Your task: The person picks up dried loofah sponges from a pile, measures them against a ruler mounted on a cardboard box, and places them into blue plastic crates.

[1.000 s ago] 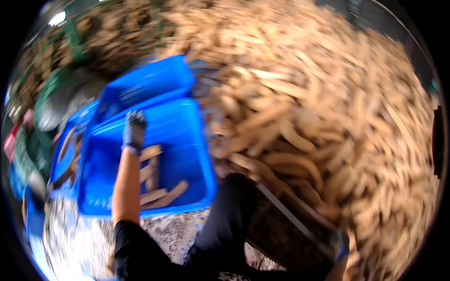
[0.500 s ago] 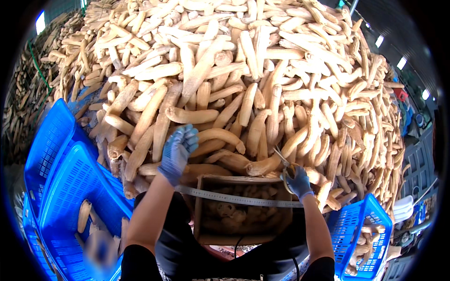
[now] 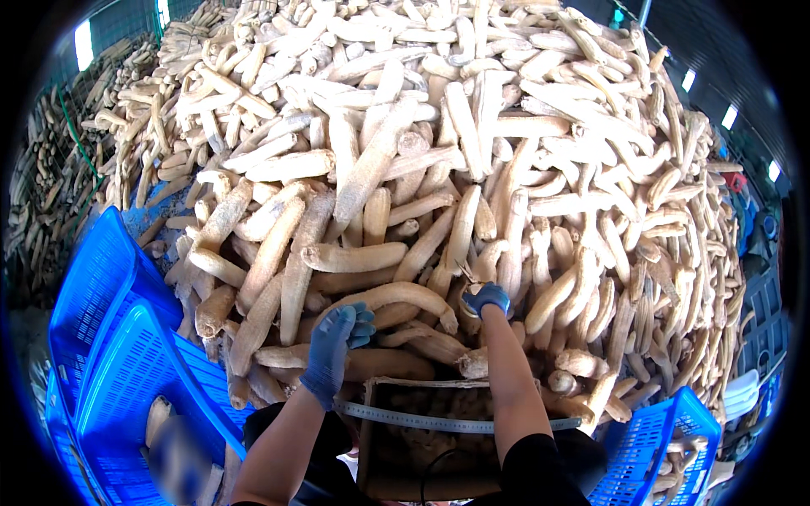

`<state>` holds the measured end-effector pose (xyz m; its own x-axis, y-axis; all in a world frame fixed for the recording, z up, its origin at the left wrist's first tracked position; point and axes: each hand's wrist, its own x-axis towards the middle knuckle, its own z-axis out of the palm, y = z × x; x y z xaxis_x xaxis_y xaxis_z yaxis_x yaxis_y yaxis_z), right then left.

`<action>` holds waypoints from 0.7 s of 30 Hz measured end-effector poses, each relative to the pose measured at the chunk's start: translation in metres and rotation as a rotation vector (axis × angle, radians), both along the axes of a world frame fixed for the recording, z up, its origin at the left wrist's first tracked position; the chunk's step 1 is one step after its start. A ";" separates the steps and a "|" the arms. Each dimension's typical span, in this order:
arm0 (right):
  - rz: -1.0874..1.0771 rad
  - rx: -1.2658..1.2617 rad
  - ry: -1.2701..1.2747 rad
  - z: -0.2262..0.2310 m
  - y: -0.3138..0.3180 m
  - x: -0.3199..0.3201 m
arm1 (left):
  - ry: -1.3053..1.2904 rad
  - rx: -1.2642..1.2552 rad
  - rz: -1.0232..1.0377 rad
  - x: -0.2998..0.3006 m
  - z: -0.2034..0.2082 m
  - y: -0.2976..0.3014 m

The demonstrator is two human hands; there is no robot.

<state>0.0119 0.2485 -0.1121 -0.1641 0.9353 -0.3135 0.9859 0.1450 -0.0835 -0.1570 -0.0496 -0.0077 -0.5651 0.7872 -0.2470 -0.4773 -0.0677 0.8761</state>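
My right hand (image 3: 487, 298), in a blue glove, is closed on a pair of scissors (image 3: 466, 275). Their blades point up over a heap of thick, tan, root-like stems (image 3: 354, 258). At the near edge of the heap, my left hand (image 3: 339, 337), also gloved in blue, has its fingers curled in. It overlaps the left end of a curved stem (image 3: 405, 295); whether it holds anything is hidden. Below my hands stands an open box (image 3: 368, 443) with pale pieces dimly visible inside. A white measuring strip (image 3: 405, 418) crosses the box, passing under my right forearm.
Blue slatted crates (image 3: 126, 371) stand at the left, one holding several stems. Another blue crate (image 3: 629, 447) with smaller pieces is at the lower right. Stems pile high ahead and along both sides. White stacked plastic items (image 3: 742, 393) lie at the far right.
The view has tilted up, so the heap and box sit lower. My right hand with the scissors has moved left and forward over the stems. My left hand has come slightly nearer.
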 end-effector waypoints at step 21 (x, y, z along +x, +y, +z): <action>0.316 -1.331 1.077 0.048 -0.227 0.173 | -0.033 0.333 -0.334 0.049 0.019 0.000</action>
